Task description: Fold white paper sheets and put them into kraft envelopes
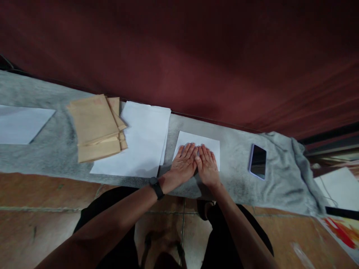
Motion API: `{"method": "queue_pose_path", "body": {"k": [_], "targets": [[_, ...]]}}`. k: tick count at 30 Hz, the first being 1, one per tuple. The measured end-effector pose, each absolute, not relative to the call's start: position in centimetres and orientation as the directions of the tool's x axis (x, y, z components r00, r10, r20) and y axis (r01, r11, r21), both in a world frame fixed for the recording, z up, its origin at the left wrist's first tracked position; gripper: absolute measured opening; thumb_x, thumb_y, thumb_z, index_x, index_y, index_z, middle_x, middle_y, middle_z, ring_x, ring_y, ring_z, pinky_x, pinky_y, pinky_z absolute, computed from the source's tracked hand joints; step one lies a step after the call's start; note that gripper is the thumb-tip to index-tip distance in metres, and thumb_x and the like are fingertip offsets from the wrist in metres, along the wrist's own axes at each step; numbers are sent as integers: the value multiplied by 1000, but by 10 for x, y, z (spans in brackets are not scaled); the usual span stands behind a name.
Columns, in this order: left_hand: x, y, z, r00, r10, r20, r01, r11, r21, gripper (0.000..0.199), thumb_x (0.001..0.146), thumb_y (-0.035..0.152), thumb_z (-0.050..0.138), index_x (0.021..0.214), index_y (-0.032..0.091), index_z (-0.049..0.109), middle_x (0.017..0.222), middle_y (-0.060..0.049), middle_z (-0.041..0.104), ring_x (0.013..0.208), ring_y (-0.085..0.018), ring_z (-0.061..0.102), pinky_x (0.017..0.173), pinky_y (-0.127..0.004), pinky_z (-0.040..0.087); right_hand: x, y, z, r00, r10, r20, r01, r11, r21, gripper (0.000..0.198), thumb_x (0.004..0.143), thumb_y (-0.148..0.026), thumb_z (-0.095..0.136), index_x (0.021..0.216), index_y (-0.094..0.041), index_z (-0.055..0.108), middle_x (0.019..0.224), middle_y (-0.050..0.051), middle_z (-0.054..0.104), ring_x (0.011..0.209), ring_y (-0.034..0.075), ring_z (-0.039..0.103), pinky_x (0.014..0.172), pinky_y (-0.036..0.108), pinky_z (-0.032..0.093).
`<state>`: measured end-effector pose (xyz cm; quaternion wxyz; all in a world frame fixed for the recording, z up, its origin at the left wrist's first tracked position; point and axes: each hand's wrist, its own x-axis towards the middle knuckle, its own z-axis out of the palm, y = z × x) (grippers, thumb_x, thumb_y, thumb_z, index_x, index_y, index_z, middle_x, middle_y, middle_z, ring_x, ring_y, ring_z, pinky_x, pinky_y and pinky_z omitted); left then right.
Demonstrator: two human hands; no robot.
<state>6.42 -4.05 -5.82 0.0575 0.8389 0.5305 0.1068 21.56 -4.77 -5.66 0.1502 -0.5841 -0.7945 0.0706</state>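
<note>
A small white rectangle of paper [196,137], seemingly folded, lies on a grey cloth in front of me. Flat on its lower part rests my left hand [185,161], fingers stretched out and pointing away from me. Beside it my right hand [208,164] presses on the same paper, also with straight fingers. The two hands meet at the thumbs. They cover the near middle of the sheet, so its lower edge is mostly hidden. Left of the hands is a stack of larger white sheets [143,138], partly under several brown paper envelopes [97,119].
The grey cloth [232,149] covers a long narrow surface against a dark red backdrop [179,67]. A phone [258,161] lies to the right, and more white paper [22,123] at far left. A white object [339,186] sits beyond the cloth's right end. Tiled floor [50,198] shows below.
</note>
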Motion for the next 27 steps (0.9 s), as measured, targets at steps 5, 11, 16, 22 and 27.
{"method": "queue_pose_path", "body": {"k": [5, 11, 16, 22, 27], "targets": [[62, -30, -59, 378, 915, 137, 895, -400, 198, 57, 103, 27, 30, 158, 10, 34, 168, -13, 28, 158, -26, 19, 130, -50, 17, 216, -48, -58, -275, 945, 176, 915, 314, -252, 59, 110, -39, 17, 159, -11, 35, 167, 14, 31, 156, 24, 24, 127, 49, 19], [59, -21, -54, 337, 926, 173, 908, -368, 199, 58, 103, 28, 33, 157, 8, 35, 168, -15, 27, 157, -27, 20, 130, -48, 18, 219, -45, -58, -228, 953, 199, 937, 271, -221, 59, 110, -41, 22, 159, -10, 35, 165, 16, 35, 154, 28, 30, 126, 50, 23], [54, -16, -55, 306, 934, 185, 915, -342, 213, 59, 103, 31, 34, 157, 5, 35, 167, -18, 27, 157, -28, 21, 129, -47, 20, 227, -43, -60, -213, 957, 199, 947, 253, -201, 60, 109, -39, 26, 159, -8, 33, 165, 17, 35, 154, 28, 30, 126, 48, 22], [51, -14, -57, 267, 945, 189, 930, -304, 206, 61, 104, 35, 34, 156, 3, 35, 166, -20, 27, 156, -30, 23, 128, -49, 23, 236, -44, -65, -173, 958, 231, 955, 220, -198, 61, 110, -44, 23, 160, -9, 33, 165, 17, 34, 153, 29, 32, 125, 49, 24], [48, -11, -56, 231, 955, 186, 942, -267, 202, 62, 102, 34, 33, 155, 0, 36, 165, -22, 29, 156, -31, 24, 127, -49, 25, 243, -44, -68, -139, 962, 236, 960, 189, -206, 62, 109, -45, 25, 160, -10, 32, 164, 18, 35, 153, 30, 32, 124, 51, 26]]}}
